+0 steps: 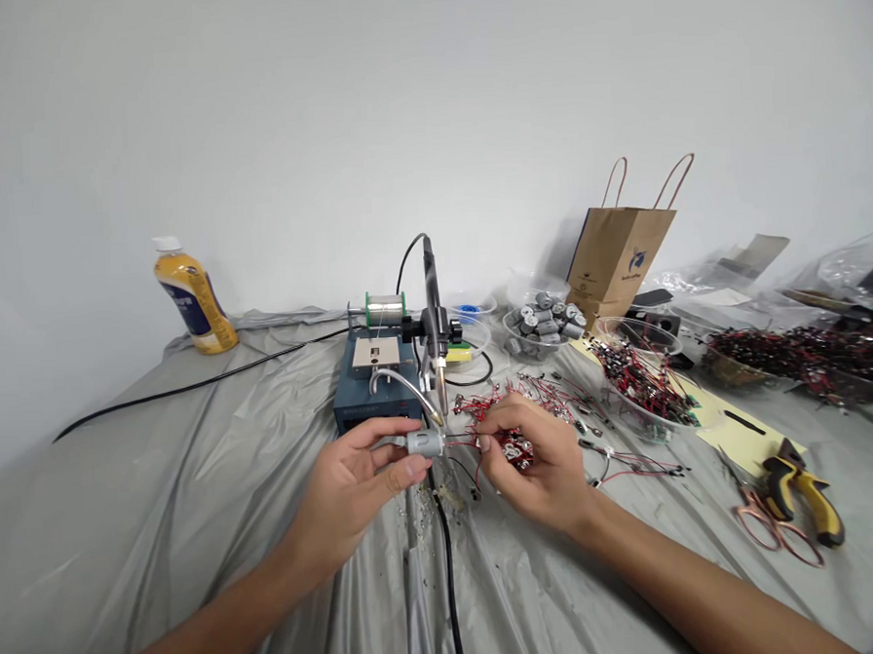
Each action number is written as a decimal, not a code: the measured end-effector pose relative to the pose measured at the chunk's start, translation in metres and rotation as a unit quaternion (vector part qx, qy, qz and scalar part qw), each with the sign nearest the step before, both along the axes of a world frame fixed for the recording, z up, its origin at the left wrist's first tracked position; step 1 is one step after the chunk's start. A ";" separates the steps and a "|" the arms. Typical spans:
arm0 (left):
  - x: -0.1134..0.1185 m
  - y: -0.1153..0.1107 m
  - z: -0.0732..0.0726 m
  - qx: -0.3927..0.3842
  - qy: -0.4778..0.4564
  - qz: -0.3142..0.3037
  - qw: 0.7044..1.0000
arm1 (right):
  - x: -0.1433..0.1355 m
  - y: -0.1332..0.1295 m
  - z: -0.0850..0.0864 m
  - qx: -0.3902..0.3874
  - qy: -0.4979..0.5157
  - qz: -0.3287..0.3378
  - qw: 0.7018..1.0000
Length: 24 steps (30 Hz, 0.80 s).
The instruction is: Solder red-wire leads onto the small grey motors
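Between thumb and fingers, my left hand [360,477] holds a small grey cylindrical motor [424,444] level, its end facing right. My right hand [535,458] pinches thin red and black wires [460,444] that run to the motor's right end. Just above that end is the tip of an upright soldering iron [440,366] in a black clamp. A curved metal tube [402,380] also ends there, coming from the blue soldering station [345,398]. On the station's back sits a solder spool [386,308].
Loose wired parts [549,394] lie behind my right hand. Further right are a bowl of motors [543,326], a bowl of wires [644,384], a paper bag [615,259], scissors [773,524] and pliers [803,493]. A yellow bottle [197,300] stands at left; a black cable [448,580] runs frontward.
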<state>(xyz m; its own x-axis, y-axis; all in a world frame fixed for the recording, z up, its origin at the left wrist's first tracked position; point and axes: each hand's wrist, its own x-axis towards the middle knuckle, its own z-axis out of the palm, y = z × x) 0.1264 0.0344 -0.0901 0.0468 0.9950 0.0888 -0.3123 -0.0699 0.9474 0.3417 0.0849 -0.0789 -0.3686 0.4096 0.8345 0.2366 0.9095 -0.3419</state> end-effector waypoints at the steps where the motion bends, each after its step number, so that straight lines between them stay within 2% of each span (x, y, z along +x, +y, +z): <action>1: 0.000 0.000 0.000 0.001 0.002 0.000 1.000 | 0.000 0.000 0.000 -0.001 0.000 -0.001 1.000; 9: 0.002 0.000 0.003 -0.005 -0.004 0.003 1.000 | 0.001 0.001 -0.001 -0.008 -0.003 -0.002 1.000; 24: 0.000 0.000 -0.001 -0.002 0.007 0.004 1.000 | 0.000 -0.001 0.001 -0.009 -0.002 0.000 1.000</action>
